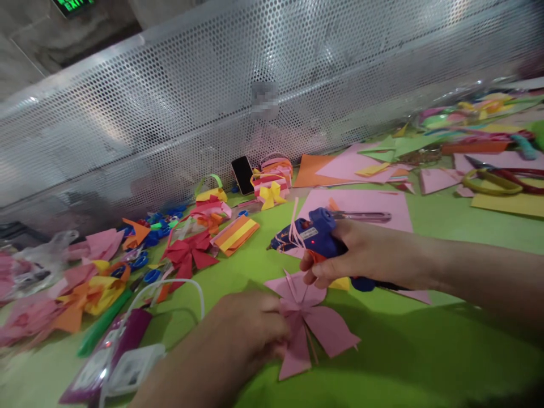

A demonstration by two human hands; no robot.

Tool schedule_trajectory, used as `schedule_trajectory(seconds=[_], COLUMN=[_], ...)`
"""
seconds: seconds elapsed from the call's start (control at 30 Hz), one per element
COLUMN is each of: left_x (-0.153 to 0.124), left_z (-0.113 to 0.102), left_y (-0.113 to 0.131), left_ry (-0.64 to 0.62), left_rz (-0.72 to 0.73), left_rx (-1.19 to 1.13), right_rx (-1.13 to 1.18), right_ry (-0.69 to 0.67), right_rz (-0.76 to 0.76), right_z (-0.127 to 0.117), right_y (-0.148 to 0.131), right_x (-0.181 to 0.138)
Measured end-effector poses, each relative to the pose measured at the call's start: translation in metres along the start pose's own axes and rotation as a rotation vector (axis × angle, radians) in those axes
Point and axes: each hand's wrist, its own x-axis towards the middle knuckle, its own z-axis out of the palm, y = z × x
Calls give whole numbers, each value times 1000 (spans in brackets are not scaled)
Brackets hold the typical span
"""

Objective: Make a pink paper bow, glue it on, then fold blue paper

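A blue hot glue gun (pixel 317 232) is gripped in my right hand (pixel 340 260), its nozzle pointing left above the green table. Strands of pink paper or dried glue cling round its front, and a small red light glows on its side. Below it lies a pink paper bow (pixel 327 328) with several pointed tails. My left hand (pixel 255 328) has its fingers closed on the bow's left side; the fingertips are partly hidden. Behind the glue gun, a utility knife (pixel 361 216) rests on a pink paper sheet (pixel 395 204).
Red paper bow (pixel 191 255), striped orange-yellow piece (pixel 238 237) and phone (pixel 243 174) stand or lie farther back. Scissors (pixel 493 181) are at right among coloured paper. A purple power strip (pixel 127 340) with white cable (pixel 170 280) lies at left. A perforated metal panel (pixel 191 90) bounds the back.
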Motion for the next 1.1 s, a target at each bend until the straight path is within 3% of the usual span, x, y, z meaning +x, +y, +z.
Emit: schedule_trajectory(seconds=[0.27,0.5,0.77,0.97,1.1], left_x=[-1,-3,-6,-7,-7], left_z=[-13,-8,-14,-11,-14], left_y=[15,10,20,20,24], left_ry=[-48,-35,-119,23,167], left_rz=[-77,-67,-137,-74,-41], left_rx=[-51,3,10,44,63], right_rx=[10,34,20,6,-165], right_ry=[-13,-21,-21,-10,45], right_rz=[-23,-4,-19,-5,7], right_z=[0,-1,-2,-1,-6], right_y=[1,3,4,3,-1], right_x=[2,3,3,4,2])
